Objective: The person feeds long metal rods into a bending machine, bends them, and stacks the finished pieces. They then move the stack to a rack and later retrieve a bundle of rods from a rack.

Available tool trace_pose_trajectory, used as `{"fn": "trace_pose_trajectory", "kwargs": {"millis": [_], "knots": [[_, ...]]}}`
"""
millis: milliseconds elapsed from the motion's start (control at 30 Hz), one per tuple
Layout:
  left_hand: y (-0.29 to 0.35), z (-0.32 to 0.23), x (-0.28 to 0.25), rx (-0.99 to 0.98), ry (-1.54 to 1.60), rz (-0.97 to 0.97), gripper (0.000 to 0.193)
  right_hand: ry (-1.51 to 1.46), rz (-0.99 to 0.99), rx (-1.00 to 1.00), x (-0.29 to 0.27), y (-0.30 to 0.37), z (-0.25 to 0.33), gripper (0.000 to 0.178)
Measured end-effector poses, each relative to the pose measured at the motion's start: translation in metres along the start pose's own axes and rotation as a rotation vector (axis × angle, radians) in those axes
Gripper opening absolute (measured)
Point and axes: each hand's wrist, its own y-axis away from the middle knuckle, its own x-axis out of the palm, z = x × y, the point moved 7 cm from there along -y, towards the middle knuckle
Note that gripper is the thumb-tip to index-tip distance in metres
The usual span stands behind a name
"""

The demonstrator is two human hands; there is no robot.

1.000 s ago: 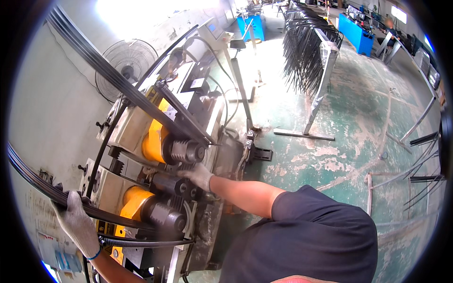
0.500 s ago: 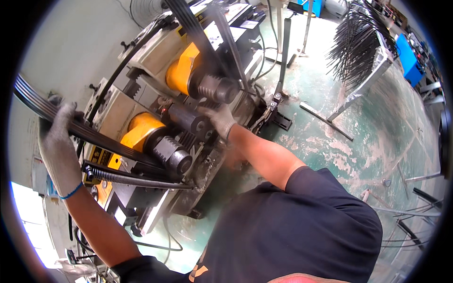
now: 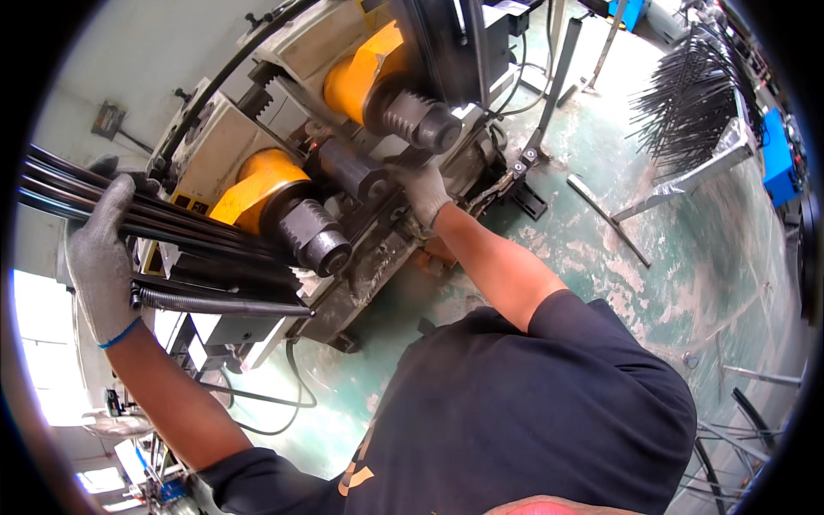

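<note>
My left hand (image 3: 105, 245), in a grey knitted glove with a blue cuff edge, is closed around a bundle of long black tubes (image 3: 184, 221). The tubes run right, into the left side of a two-headed machine, beside a threaded dark spindle (image 3: 311, 233) under a yellow guard (image 3: 262, 187). My right hand (image 3: 422, 196), also gloved, reaches to the middle of the machine beside a dark cylinder (image 3: 350, 170). Its fingertips are blurred and partly hidden there. A second yellow guard (image 3: 365, 73) and threaded spindle (image 3: 421, 122) stand above it, with more black tubes (image 3: 439, 51).
A coil spring (image 3: 219, 304) lies below the tube bundle. Right of the machine stands a jointed black arm (image 3: 526, 159). Farther right, a metal stand (image 3: 687, 182) carries many thin black rods (image 3: 699, 103). A cable (image 3: 296, 386) loops over the green worn floor (image 3: 601, 249).
The machine sits higher in the picture as the view shifts. The tubes in my left hand slope less steeply and look more spread. My right hand stays at the machine's middle.
</note>
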Motion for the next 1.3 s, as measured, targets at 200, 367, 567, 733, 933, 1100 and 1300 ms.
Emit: {"fn": "trace_pose_trajectory", "kwargs": {"millis": [200,367,567,733,933,1100,1300], "knots": [[0.002,-0.002,-0.014,0.084,-0.06,0.077,0.047,-0.045,-0.004,-0.001,0.004,-0.01,-0.018,0.024],[0.001,0.005,-0.008,-0.046,-0.026,0.077,0.05,-0.06,0.0,-0.021,0.001,-0.013,-0.02,0.021],[0.005,0.001,-0.016,0.088,-0.246,0.115,0.051,0.063,0.067,-0.125,0.002,-0.017,-0.023,0.015],[-0.004,0.016,-0.029,0.155,-0.353,0.115,0.043,0.069,0.06,-0.055,0.001,-0.013,-0.007,0.013],[0.002,0.003,-0.021,0.124,-0.322,0.109,0.038,0.041,0.036,-0.086,0.003,-0.016,-0.015,0.015],[-0.009,0.028,-0.036,0.249,-0.451,0.227,0.036,0.009,0.081,-0.098,0.001,-0.02,-0.02,0.023],[0.006,0.013,-0.046,0.492,-0.774,0.198,0.037,-0.167,0.058,0.063,0.01,-0.009,-0.024,0.03]]}}
